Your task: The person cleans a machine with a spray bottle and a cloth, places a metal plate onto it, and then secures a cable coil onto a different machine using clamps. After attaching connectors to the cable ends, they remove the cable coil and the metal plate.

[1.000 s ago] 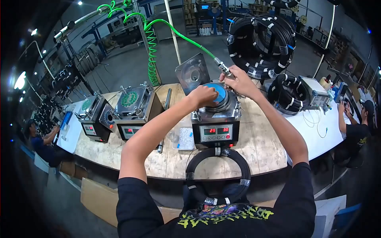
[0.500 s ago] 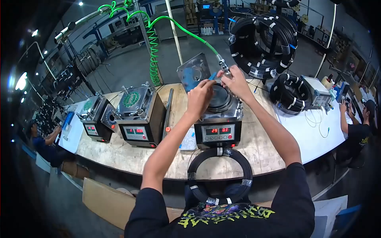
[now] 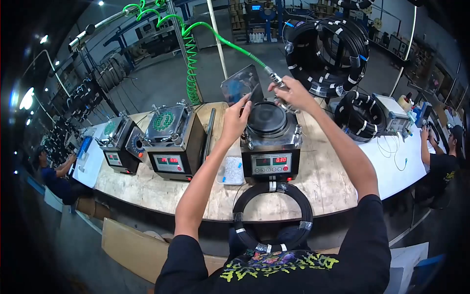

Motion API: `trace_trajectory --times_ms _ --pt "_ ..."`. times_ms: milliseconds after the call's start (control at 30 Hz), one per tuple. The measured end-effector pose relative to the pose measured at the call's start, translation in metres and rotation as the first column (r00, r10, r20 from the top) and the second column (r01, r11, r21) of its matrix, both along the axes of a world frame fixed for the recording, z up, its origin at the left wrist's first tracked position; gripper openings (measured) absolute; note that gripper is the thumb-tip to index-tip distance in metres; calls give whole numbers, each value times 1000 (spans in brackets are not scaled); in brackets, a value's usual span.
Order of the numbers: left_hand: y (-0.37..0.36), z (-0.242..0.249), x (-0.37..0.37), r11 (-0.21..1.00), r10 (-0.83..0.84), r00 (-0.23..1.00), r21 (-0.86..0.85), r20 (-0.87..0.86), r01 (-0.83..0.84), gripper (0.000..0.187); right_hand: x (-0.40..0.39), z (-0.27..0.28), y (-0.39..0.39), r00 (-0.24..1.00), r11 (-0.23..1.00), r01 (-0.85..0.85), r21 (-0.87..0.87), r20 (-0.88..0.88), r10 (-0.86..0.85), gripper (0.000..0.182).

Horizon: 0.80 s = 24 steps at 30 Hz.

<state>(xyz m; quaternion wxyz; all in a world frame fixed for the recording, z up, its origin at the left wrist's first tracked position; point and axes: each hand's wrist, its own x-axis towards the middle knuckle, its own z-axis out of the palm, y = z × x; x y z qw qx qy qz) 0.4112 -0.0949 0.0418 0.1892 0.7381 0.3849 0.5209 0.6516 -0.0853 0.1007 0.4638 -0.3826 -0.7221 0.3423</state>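
My right hand (image 3: 296, 95) is wrapped round a metal air blow gun (image 3: 281, 83) on the end of a green coiled hose (image 3: 230, 44). Its lower end points down over the back right of a polishing machine (image 3: 270, 164). The machine's round black pad (image 3: 267, 119) lies uncovered, and red digits glow on its front panel. My left hand (image 3: 236, 122) pinches the lower right of a shiny square metal plate (image 3: 237, 85), which is tilted up behind the machine's left side. My fingers partly hide the plate's edge there.
Two similar machines with green-ringed tops (image 3: 163, 121) stand to the left, beside a dark rod (image 3: 209, 132). A small white tray (image 3: 234, 171) sits near the front. One black cable coil (image 3: 237, 215) hangs over the table edge; others (image 3: 360, 115) are right. People work at both sides.
My hands have moved apart. The left went down and left to the plate, and the blue piece near its fingers no longer shows. The panel digits changed, and the pad is more exposed.
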Motion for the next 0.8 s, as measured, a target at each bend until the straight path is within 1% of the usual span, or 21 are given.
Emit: trace_trajectory --times_ms 67,100,200,233,333,367,467,533,567,633,667,700,733,767,800 --pt "2 -3 -5 994 -84 994 60 -63 88 33 16 6 4 998 993 50 106 21 -52 17" --pt "-3 7 -7 989 -135 980 -85 -143 123 34 28 11 9 982 989 72 130 164 -93 20" --pt "2 -2 -1 960 -215 887 79 -408 269 35 37 27 12 942 992 63 113 321 -97 23" --pt "0 -3 0 965 -219 824 9 -523 262 35 36 33 9 935 996 70 52 346 -84 25" --pt "-1 -3 2 949 -227 726 19 -649 313 35 26 44 -3 966 997 37 -72 257 -17 27" --pt "2 -2 2 952 -233 704 -8 -671 307 37 24 45 -2 968 997 20 -81 252 1 28" --pt "21 -12 3 931 -331 702 -95 -630 354 39 19 45 2 969 995 -28 -94 243 51 29" --pt "28 -18 3 935 -342 735 -131 -585 330 46 16 43 2 967 996 -50 -80 246 69 29" --pt "31 -21 2 936 -346 751 -149 -562 319 50 15 43 1 963 990 -73 -124 249 103 32" --pt "22 -16 0 906 -424 830 -177 -363 385 51 11 46 -8 953 970 -117 -211 252 170 37" --pt "18 -13 0 889 -455 853 -185 -256 419 52 8 45 -11 955 957 -156 -244 211 209 37" --pt "13 -8 0 863 -472 881 -221 -30 455 47 5 41 -15 954 941 -197 -276 167 249 37" --pt "8 -1 1 834 -457 868 -245 197 495 43 2 38 -17 950 922 -240 -305 122 287 38" --pt "5 6 1 804 -413 812 -253 413 538 39 0 30 -15 938 900 -293 -324 87 336 39" --pt "5 13 -4 769 -415 765 -260 493 584 37 -8 34 -27 927 879 -340 -335 41 374 40"
